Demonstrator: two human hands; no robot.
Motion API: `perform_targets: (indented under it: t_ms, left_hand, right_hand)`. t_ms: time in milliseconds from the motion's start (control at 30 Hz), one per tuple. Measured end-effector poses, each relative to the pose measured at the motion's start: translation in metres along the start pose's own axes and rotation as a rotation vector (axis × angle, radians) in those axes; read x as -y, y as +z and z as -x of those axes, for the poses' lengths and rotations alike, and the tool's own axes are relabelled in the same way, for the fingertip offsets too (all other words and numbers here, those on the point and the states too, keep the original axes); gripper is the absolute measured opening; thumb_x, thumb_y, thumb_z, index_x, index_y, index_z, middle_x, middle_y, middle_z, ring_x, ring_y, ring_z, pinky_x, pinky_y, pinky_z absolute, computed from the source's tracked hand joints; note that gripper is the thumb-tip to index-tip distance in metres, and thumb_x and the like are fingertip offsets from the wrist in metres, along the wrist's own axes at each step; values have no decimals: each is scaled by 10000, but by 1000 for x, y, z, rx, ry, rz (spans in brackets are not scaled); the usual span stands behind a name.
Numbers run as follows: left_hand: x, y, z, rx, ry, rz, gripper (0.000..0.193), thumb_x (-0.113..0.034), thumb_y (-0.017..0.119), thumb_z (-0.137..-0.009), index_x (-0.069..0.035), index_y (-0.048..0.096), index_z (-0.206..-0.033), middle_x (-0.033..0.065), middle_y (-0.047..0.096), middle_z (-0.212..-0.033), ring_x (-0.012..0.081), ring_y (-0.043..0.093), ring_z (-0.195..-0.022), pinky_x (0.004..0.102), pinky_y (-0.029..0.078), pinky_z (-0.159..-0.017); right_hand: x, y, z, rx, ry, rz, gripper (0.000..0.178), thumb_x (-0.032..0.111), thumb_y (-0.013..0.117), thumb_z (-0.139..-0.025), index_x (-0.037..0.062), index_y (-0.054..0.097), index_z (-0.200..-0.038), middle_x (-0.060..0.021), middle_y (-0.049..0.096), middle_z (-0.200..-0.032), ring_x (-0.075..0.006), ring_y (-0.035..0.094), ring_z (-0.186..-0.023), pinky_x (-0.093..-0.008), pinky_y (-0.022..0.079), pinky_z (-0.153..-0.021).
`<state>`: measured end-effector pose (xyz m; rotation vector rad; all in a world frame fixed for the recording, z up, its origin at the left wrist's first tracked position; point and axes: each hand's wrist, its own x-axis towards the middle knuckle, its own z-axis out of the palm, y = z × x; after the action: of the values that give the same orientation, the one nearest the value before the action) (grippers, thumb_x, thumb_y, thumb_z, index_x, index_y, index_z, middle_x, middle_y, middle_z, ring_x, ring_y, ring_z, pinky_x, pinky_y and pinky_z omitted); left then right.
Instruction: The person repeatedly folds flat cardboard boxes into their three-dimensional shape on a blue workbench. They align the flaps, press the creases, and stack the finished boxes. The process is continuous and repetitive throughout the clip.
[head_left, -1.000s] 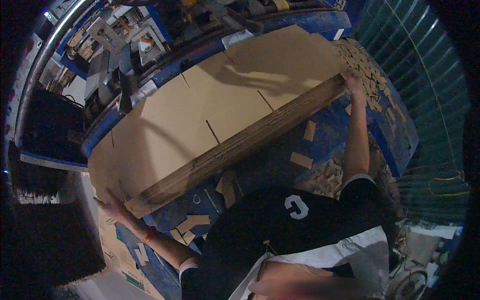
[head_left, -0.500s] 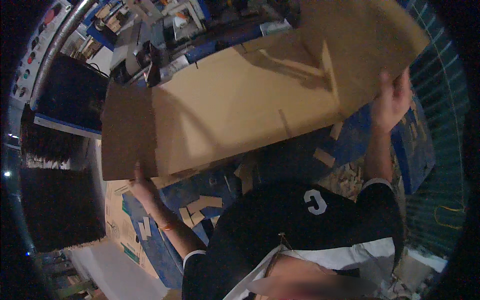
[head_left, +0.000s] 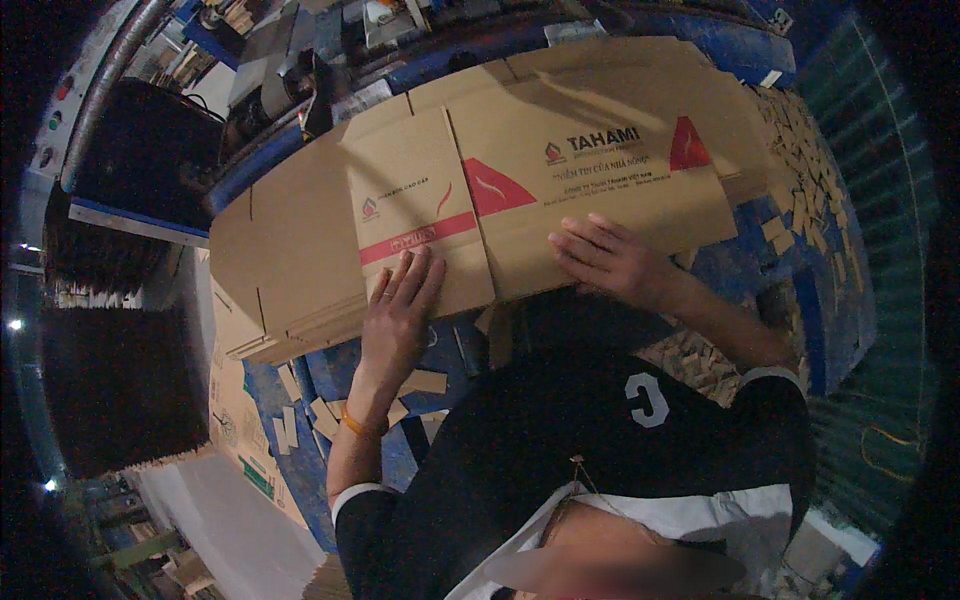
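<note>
On the blue table [head_left: 308,472] lies a cardboard pile [head_left: 285,240]; the folded box [head_left: 540,190] sits on top. It looks light and stiff, best held by its edges. The left hand [head_left: 398,308] and right hand [head_left: 620,268] rest on it, fingers nearly straight, gripping nothing.

I see the left hand [head_left: 400,310] lying flat on the narrow panel [head_left: 410,170] of a folded carton [head_left: 545,180] with red print, the right hand [head_left: 615,262] on its wide panel [head_left: 640,185], fingers extended. Beneath it I make out stacked cardboard sheets [head_left: 290,235]; small scraps [head_left: 800,200] litter the blue surface [head_left: 345,368].
</note>
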<state>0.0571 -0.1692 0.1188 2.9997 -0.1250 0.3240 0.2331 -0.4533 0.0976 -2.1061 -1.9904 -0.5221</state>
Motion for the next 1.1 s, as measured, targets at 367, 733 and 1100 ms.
perform_targets:
  t_ms: [367,733,1100]
  left_hand:
    - [104,1,-96,-353,-99,182,613,33,474,-810,-89,370,-1401,173,408,-1401,323,354,-1325,427,308,-1083]
    - [89,12,-95,-736,-284,-62,798,-144,720,-766,53,272,-1397,281,300,-1425,428,263,-1339,473,219,-1106]
    - [150,36,58,-1111,-1139,460,657,-329,639,-849,83,393,-1298,231,541,-1212,366,564,-1044,447,447,-889]
  right_hand:
    - [-113,45,-112,-145,-61,-161,344,277,563,-860,67,599,-1130,-130,540,-1267,-291,501,-1207,-411,442,-982]
    - [-212,150,-189,52,615,-417,448,389,461,-921,98,561,-1246,-114,490,-1350,-274,392,-1295,-446,306,-1081]
    - [-102,31,-40,-720,992,-628,636,380,623,-844,68,410,-1356,-182,424,-1382,-363,385,-1287,-437,340,-1045]
